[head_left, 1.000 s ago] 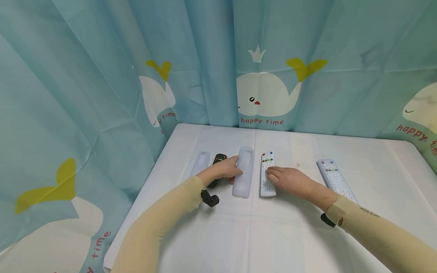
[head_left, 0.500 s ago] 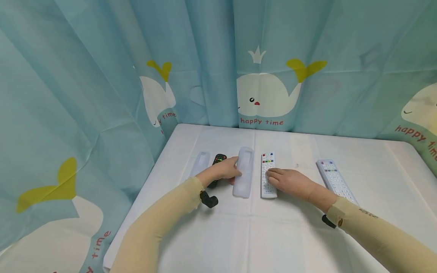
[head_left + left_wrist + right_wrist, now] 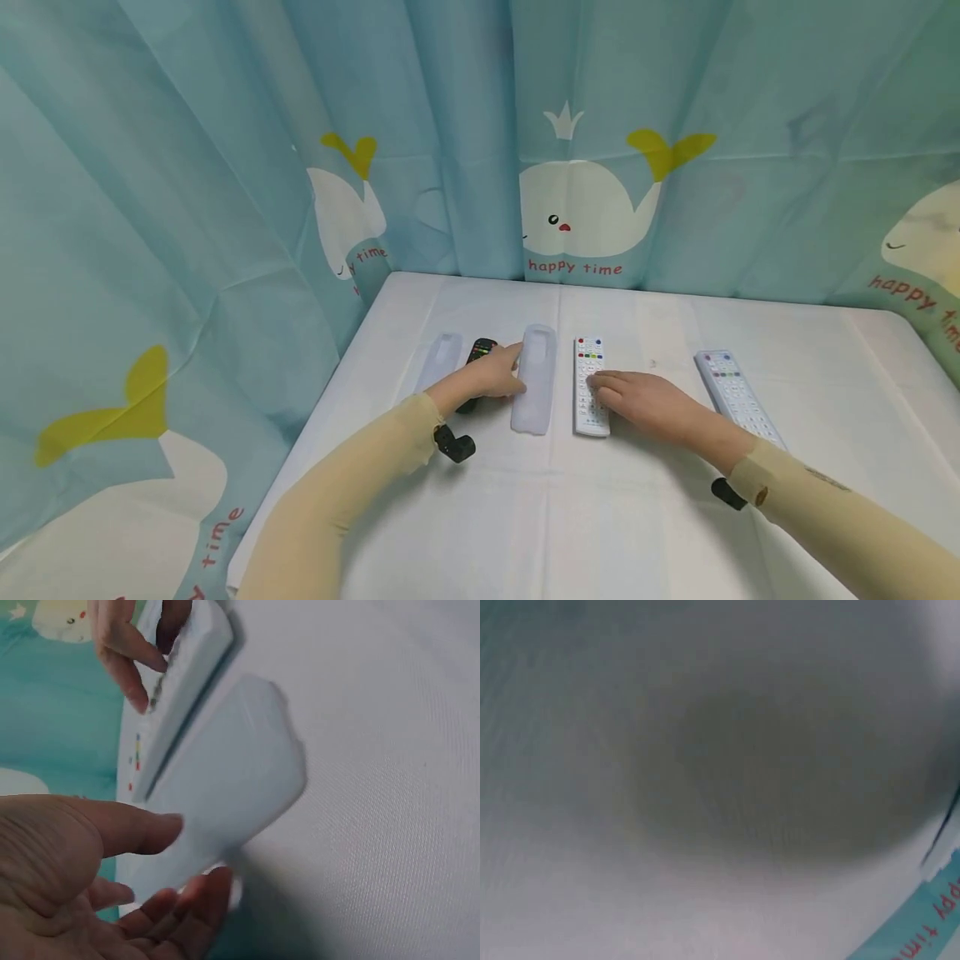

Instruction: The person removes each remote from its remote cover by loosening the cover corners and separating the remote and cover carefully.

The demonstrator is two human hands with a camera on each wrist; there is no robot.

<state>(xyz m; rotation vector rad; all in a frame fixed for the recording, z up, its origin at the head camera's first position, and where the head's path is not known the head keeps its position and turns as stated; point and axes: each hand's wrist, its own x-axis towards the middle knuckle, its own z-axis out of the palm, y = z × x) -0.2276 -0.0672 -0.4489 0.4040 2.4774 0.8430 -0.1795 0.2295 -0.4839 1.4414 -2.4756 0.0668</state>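
A translucent remote control cover lies on the white table in the head view. My left hand is at its left edge; in the left wrist view the thumb and bent fingers stand apart beside the cover. To its right lies a white remote control with coloured keys. My right hand rests its fingertips on the keys. In the left wrist view those fingers lie over the remote's face. The right wrist view is mostly blurred cloth, without the hand.
Behind my left hand lies a black remote control, partly hidden. Farther left is another translucent cover. A second white remote control lies at the right, partly behind the right forearm. A blue curtain surrounds the table.
My left hand has drawn slightly left, its thumb now by the cover's edge. The white remote under my right hand has shifted slightly right and towards me, and the hand with it.
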